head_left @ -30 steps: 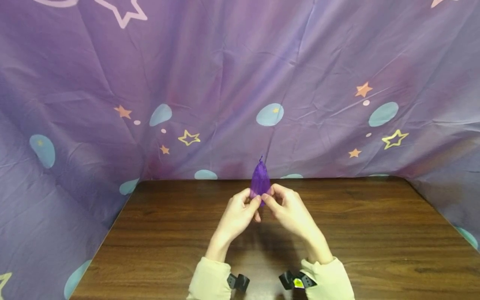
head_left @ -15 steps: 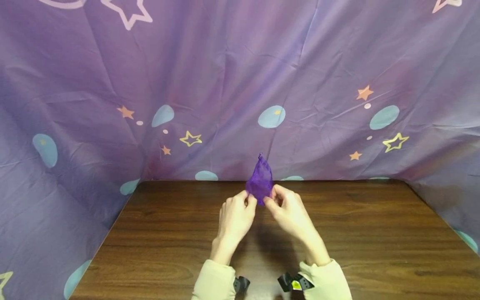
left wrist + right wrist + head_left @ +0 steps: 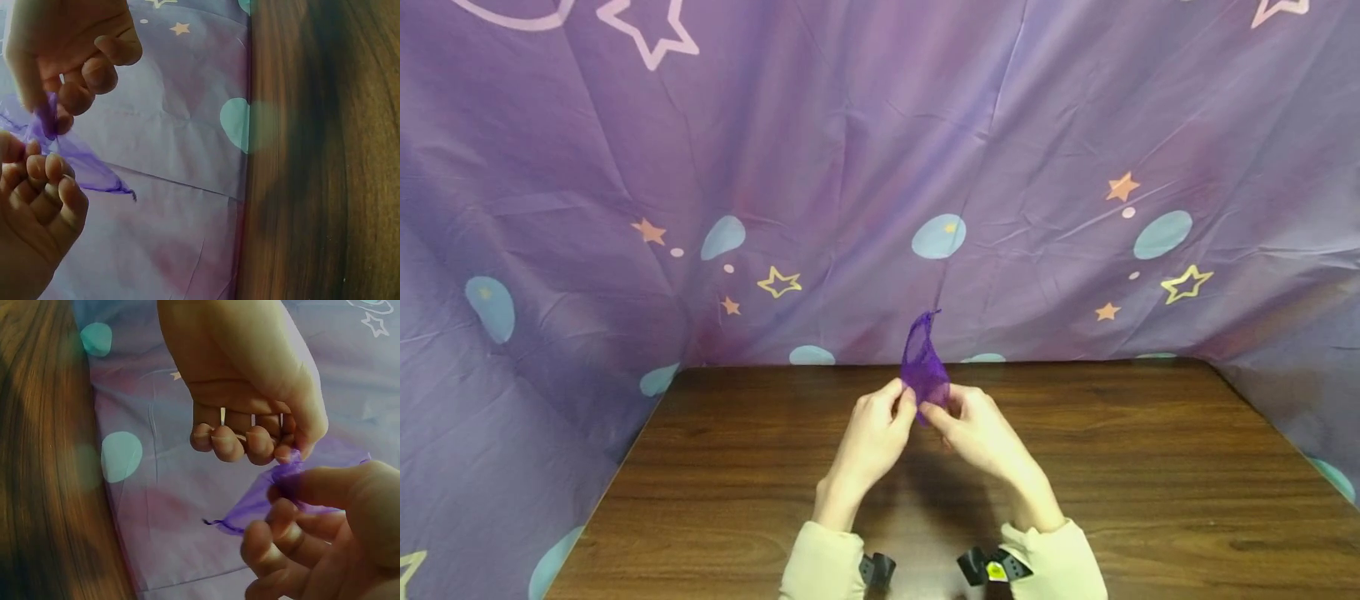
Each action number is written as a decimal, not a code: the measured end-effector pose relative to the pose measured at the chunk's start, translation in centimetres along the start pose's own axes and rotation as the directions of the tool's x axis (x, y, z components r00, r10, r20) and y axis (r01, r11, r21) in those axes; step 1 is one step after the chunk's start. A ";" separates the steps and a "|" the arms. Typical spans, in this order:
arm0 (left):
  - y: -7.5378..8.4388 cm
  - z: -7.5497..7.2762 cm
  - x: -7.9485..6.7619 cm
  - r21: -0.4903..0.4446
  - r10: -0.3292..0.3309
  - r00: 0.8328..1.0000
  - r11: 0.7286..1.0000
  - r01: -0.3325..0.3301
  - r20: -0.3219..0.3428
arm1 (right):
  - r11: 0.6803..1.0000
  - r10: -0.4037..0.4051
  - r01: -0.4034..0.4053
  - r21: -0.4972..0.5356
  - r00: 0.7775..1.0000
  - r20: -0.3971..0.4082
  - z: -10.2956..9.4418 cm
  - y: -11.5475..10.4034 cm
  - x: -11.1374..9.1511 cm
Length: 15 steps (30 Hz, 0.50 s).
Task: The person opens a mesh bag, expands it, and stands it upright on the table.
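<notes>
A sheer purple mesh bag (image 3: 925, 379) stands up between both hands, above the table. Its narrow end points away from me and finishes in a dark twisted tip, which also shows on the bag (image 3: 103, 175) in the left wrist view. My left hand (image 3: 871, 433) pinches the near edge between thumb and fingers. Close beside it, my right hand (image 3: 988, 432) pinches the same edge with thumb and index finger. In the right wrist view, some bunched mesh of the bag (image 3: 250, 503) sits at the fingertips. Whether anything is inside cannot be told.
Under the hands lies a dark wood table (image 3: 737, 467). A purple curtain (image 3: 850, 167) with stars and blue ovals hangs behind it and along both sides. Each pale sleeve (image 3: 1052, 554) has a black wrist device (image 3: 996, 565) near its cuff.
Half a second ago the mesh was spread wider between the hands; now the fingertips are closer together. Its upper part looks narrower, and the tip bends to the right.
</notes>
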<state>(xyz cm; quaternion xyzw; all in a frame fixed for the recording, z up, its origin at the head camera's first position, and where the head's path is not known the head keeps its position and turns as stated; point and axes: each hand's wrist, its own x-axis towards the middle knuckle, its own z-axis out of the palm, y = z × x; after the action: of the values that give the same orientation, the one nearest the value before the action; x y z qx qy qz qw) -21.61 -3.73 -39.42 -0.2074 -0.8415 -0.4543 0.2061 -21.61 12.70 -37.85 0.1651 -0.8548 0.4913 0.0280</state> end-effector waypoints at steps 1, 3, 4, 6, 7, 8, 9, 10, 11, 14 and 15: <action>0.0 0.0 0.0 -0.007 0.009 1.000 1.000 -0.009 0.004 | 1.000 0.010 -0.010 0.007 1.000 -0.004 -0.1 0.0 0.0; 0.1 0.0 0.0 -0.025 0.030 1.000 0.999 -0.030 0.008 | 0.999 0.030 -0.030 0.015 0.999 -0.022 -0.2 -0.1 0.0; 0.1 0.0 0.0 -0.035 0.038 0.999 0.999 -0.037 0.009 | 0.999 0.036 -0.035 0.015 0.999 -0.035 -0.2 -0.1 0.1; 0.2 0.0 0.0 -0.051 0.053 0.999 0.997 -0.053 0.004 | 0.999 0.041 -0.041 0.013 0.998 -0.056 -0.3 -0.2 0.1; 0.2 0.0 0.0 -0.058 0.058 0.998 0.997 -0.058 0.000 | 0.999 0.042 -0.042 0.013 0.997 -0.063 -0.3 -0.2 0.1; 0.2 0.0 0.0 -0.065 0.061 0.998 0.996 -0.061 -0.007 | 0.999 0.042 -0.041 0.010 0.997 -0.069 -0.3 -0.2 0.1; 0.2 0.0 0.0 -0.070 0.061 0.998 0.996 -0.061 -0.013 | 0.999 0.041 -0.041 0.008 0.996 -0.073 -0.3 -0.3 0.1; 0.2 0.1 0.0 -0.079 0.054 0.998 0.995 -0.055 -0.018 | 0.999 0.043 -0.042 0.012 0.996 -0.077 -0.3 -0.3 0.1; 0.2 0.1 0.0 -0.084 0.042 0.999 0.996 -0.043 -0.019 | 0.999 0.043 -0.042 0.015 0.996 -0.082 -0.3 -0.3 0.1; 0.1 0.1 -0.1 -0.102 -0.027 0.999 0.994 0.031 0.033 | 0.999 0.043 -0.041 0.031 0.995 -0.094 -0.3 -0.3 0.1; 0.1 0.2 -0.2 -0.116 -0.058 0.996 0.991 0.066 0.073 | 0.999 0.043 -0.040 0.038 0.994 -0.097 -0.3 -0.2 0.0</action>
<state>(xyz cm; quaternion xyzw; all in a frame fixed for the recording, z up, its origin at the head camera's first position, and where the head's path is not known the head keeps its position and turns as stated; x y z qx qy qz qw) -21.39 -3.57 -39.56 -0.2085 -0.8257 -0.5023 0.1499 -21.60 12.80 -37.51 0.1235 -0.8468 0.5143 0.0565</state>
